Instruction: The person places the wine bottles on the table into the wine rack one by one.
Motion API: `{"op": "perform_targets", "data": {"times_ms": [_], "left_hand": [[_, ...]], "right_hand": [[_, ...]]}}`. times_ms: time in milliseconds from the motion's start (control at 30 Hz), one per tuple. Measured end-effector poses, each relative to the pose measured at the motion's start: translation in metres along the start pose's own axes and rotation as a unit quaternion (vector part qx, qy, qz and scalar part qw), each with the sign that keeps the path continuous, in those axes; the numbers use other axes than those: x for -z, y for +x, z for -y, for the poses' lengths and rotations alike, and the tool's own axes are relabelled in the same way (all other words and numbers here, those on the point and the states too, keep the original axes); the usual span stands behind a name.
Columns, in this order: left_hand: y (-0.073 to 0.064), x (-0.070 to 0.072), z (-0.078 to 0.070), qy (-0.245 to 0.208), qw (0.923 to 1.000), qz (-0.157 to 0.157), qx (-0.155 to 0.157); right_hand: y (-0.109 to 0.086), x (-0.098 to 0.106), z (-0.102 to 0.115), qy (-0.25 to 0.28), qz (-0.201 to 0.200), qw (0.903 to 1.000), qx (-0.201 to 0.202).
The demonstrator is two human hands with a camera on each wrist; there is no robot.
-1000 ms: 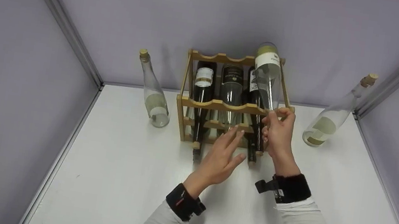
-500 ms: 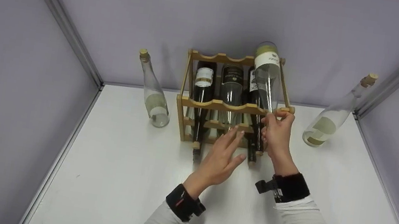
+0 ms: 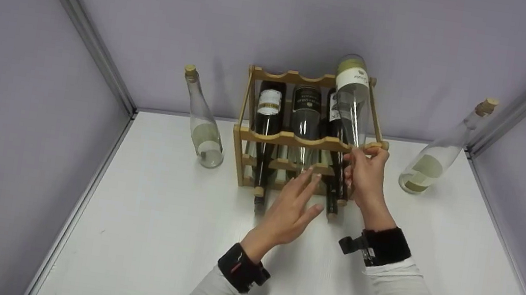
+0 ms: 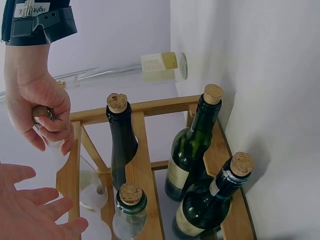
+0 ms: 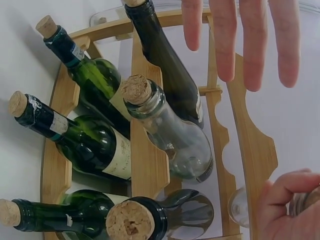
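In the head view my right hand (image 3: 368, 177) grips the neck of a clear glass bottle (image 3: 352, 96), which lies on the top right of a wooden wine rack (image 3: 284, 139). The bottle's base, with a white and yellow label, points to the back wall. Its cork (image 4: 42, 111) pokes out between the right hand's curled fingers in the left wrist view. My left hand (image 3: 287, 212) hovers before the rack, fingers spread and holding nothing. Its fingertips overlap the neck of a dark-labelled clear bottle (image 3: 306, 117) in the middle row.
Dark bottles (image 3: 268, 112) lie in the rack's left and right slots, corked necks sticking out toward me. Corked clear bottles stand upright on the white table (image 3: 153, 230), one on the left (image 3: 206, 139) and one on the right (image 3: 427, 168). Walls close in the back and sides.
The clear bottle's label has turned slightly, and the right hand on its neck has shifted a little toward me. The left hand stays in place.
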State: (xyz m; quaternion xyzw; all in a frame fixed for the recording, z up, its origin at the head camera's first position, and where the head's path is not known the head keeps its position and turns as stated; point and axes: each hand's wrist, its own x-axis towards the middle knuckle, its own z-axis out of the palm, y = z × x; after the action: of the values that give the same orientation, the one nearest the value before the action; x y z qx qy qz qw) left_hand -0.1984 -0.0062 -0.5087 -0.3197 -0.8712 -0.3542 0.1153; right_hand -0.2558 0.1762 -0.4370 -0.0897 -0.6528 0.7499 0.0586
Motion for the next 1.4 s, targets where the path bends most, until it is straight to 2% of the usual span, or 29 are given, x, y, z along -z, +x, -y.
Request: {"op": "perform_targets", "data": {"times_ms": [333,700,833,1067,1400], "left_hand": [[-0.002,0.002,0.0,0.003,0.9998,0.015,0.008],[-0.003,0.0,-0.001,0.001,0.9995,0.03,0.007],[-0.003,-0.002,-0.003,0.002,0.9991,0.042,0.01],[-0.005,-0.007,-0.007,0.011,0.998,0.058,0.022],[-0.006,-0.015,-0.013,0.02,0.9972,0.07,-0.017]], "right_hand": [[0.002,0.009,-0.008,-0.064,0.028,0.9976,0.003],[-0.004,0.027,-0.011,-0.08,0.085,0.9932,-0.001],[-0.007,0.036,-0.013,-0.087,0.094,0.9918,0.003],[-0.011,0.058,-0.021,-0.138,0.079,0.9872,0.007],[-0.005,0.097,-0.037,-0.128,0.028,0.9912,0.02]]}}
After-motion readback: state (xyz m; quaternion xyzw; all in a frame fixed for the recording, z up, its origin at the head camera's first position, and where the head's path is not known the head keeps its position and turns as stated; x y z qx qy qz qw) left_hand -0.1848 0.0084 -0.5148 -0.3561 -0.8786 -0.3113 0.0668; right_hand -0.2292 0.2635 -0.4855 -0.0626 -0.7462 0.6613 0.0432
